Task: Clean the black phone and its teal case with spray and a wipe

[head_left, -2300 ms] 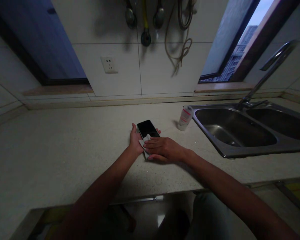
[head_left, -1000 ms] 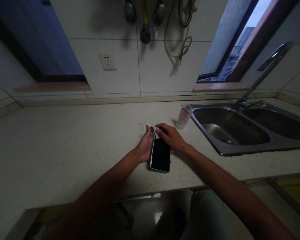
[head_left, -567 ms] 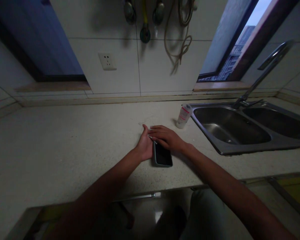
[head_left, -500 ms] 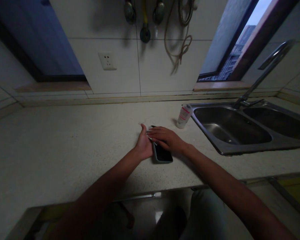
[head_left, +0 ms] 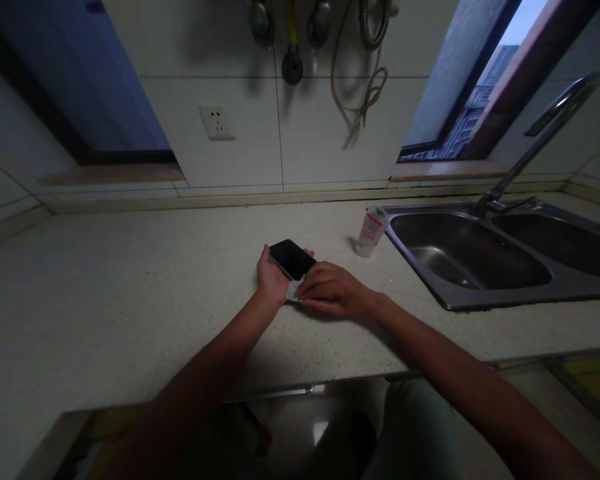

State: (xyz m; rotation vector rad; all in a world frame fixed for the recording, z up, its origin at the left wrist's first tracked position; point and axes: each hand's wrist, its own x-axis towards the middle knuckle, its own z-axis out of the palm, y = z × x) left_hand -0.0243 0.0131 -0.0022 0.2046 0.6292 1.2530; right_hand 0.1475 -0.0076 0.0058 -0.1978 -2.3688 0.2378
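Note:
A dark-screened smartphone (head_left: 291, 257) rests tilted in my left hand (head_left: 271, 277), whose fingers curl around it from beneath, with fingertips showing past its far edge. My right hand (head_left: 333, 290) is closed at the phone's near end, its fingertips pinching a small white wipe or piece of tissue (head_left: 293, 291). The white piece lies between my right fingertips and my left palm. Whether it is paper or cloth I cannot make out.
A clear plastic cup (head_left: 371, 232) with red print stands right of my hands. Beyond it a double steel sink (head_left: 445, 293) with a tall faucet (head_left: 545, 127) is set into the pale countertop (head_left: 180, 293). On the tiled wall are a socket (head_left: 217, 123), valves and a tied cord (head_left: 367, 100).
The phone has gone from beside my left hand, under my right, into my left palm. My right hand has moved down to its near end with the white piece.

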